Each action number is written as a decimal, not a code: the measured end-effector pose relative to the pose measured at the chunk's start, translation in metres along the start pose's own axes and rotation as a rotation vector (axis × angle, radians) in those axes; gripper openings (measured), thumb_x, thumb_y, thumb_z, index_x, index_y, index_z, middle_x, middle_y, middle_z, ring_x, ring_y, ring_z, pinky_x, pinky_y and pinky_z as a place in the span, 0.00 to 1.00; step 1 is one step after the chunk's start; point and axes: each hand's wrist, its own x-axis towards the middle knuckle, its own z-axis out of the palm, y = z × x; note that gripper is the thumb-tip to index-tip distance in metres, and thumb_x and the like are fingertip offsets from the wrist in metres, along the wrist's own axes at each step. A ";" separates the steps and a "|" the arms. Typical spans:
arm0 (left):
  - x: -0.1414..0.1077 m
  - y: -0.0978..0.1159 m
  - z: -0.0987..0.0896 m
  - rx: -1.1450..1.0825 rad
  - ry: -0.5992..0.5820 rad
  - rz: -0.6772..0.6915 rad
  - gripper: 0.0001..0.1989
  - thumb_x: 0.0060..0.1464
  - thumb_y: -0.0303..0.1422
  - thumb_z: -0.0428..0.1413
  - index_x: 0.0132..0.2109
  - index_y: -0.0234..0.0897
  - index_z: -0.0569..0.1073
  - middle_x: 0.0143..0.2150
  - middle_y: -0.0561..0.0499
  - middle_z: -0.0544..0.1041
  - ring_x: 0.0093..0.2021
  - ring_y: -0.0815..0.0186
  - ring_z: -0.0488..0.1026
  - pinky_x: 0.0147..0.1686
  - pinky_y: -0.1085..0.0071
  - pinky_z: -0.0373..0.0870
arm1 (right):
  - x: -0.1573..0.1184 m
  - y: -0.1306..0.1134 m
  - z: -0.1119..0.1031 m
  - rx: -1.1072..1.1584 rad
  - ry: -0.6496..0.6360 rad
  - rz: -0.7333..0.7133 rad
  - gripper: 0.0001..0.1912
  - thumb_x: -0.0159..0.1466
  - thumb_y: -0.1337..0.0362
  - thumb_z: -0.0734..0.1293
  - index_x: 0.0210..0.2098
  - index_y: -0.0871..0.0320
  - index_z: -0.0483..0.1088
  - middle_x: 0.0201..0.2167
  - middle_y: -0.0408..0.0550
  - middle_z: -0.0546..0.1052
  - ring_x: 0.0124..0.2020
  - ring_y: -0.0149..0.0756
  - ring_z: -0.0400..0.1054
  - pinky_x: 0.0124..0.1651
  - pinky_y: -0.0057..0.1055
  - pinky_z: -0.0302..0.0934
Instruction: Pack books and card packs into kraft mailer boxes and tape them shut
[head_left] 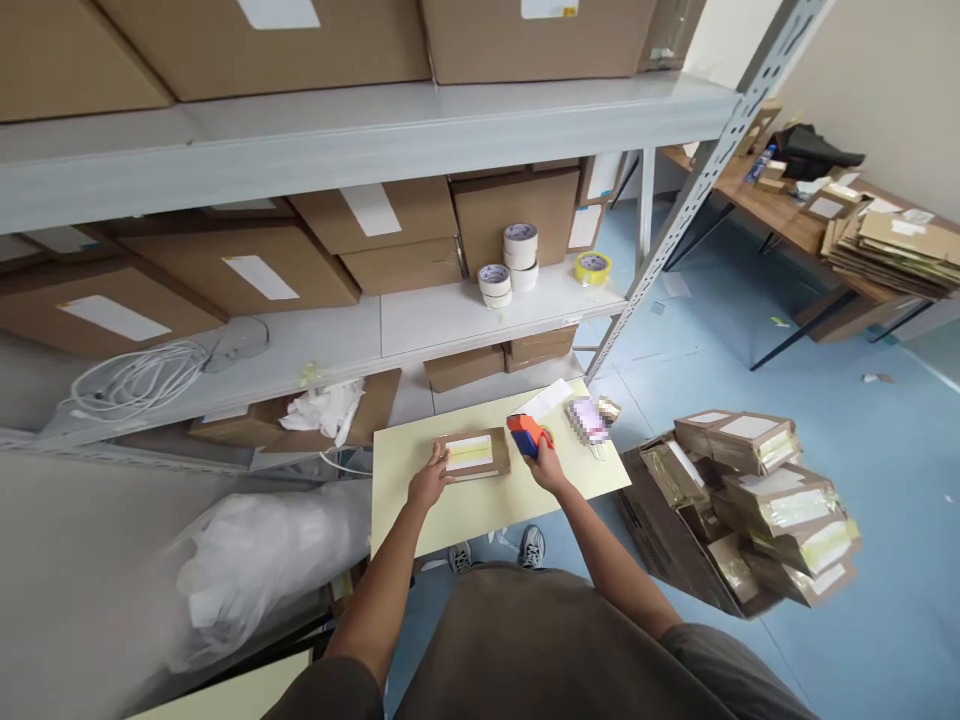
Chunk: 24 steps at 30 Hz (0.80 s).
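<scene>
A small cardboard box with a white and yellow strip on top lies on the cream tabletop. My left hand grips the left end of the box, its fingers over the top and edge. Just right of the box, my right hand is closed round the handle of an orange and blue tape dispenser, raised over the table. Beyond the dispenser lies a white paper sheet. A blurred-out purple and white item rests near the table's right edge.
A metal shelf behind the table bears cartons, white tape rolls, a yellow tape roll and a coiled white cable. A large carton heaped with taped boxes stands on the floor at right. Bubble wrap sits at left.
</scene>
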 end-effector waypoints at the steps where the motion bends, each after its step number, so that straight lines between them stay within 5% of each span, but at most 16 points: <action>1: -0.001 0.000 0.001 -0.015 0.004 0.003 0.37 0.64 0.34 0.61 0.77 0.53 0.60 0.83 0.50 0.39 0.69 0.49 0.70 0.56 0.63 0.75 | 0.003 -0.016 0.005 0.035 -0.031 -0.051 0.29 0.69 0.52 0.67 0.64 0.60 0.63 0.63 0.66 0.72 0.59 0.56 0.70 0.59 0.47 0.65; 7: -0.006 0.006 0.007 -0.109 0.001 -0.042 0.39 0.62 0.32 0.61 0.76 0.55 0.60 0.82 0.51 0.41 0.68 0.51 0.72 0.56 0.62 0.76 | 0.023 -0.078 0.037 0.222 -0.336 -0.189 0.30 0.66 0.39 0.69 0.57 0.55 0.71 0.47 0.51 0.80 0.48 0.48 0.74 0.53 0.41 0.67; 12: -0.009 0.005 0.010 -0.173 -0.002 -0.035 0.41 0.59 0.31 0.63 0.75 0.56 0.61 0.82 0.49 0.45 0.67 0.48 0.73 0.60 0.57 0.73 | 0.033 -0.073 0.040 0.310 -0.481 -0.177 0.34 0.59 0.34 0.73 0.48 0.57 0.75 0.40 0.48 0.80 0.44 0.47 0.72 0.50 0.41 0.67; 16: -0.004 0.004 -0.002 -0.204 -0.030 0.024 0.43 0.50 0.29 0.68 0.73 0.45 0.67 0.81 0.40 0.49 0.75 0.44 0.62 0.71 0.54 0.61 | 0.031 -0.069 0.036 0.406 -0.517 -0.164 0.36 0.55 0.32 0.74 0.46 0.56 0.76 0.39 0.48 0.79 0.42 0.46 0.72 0.51 0.42 0.67; 19: 0.002 0.007 -0.019 -0.334 0.104 0.043 0.34 0.51 0.30 0.66 0.66 0.39 0.75 0.77 0.39 0.62 0.78 0.46 0.55 0.75 0.51 0.52 | 0.030 -0.071 0.037 0.407 -0.515 -0.173 0.36 0.54 0.32 0.75 0.45 0.56 0.76 0.39 0.48 0.79 0.42 0.46 0.72 0.51 0.42 0.67; 22: 0.006 0.014 -0.035 -0.672 0.244 0.067 0.23 0.61 0.40 0.59 0.61 0.38 0.80 0.67 0.40 0.76 0.71 0.50 0.67 0.70 0.55 0.62 | 0.031 -0.073 0.040 0.393 -0.506 -0.180 0.36 0.54 0.32 0.75 0.45 0.56 0.76 0.39 0.47 0.79 0.42 0.46 0.72 0.52 0.43 0.67; 24: 0.008 0.021 -0.042 -0.903 0.177 0.082 0.26 0.64 0.50 0.55 0.56 0.36 0.82 0.60 0.39 0.81 0.62 0.51 0.76 0.61 0.58 0.71 | 0.031 -0.074 0.041 0.391 -0.506 -0.191 0.35 0.55 0.33 0.75 0.46 0.56 0.76 0.40 0.48 0.80 0.43 0.46 0.73 0.53 0.43 0.67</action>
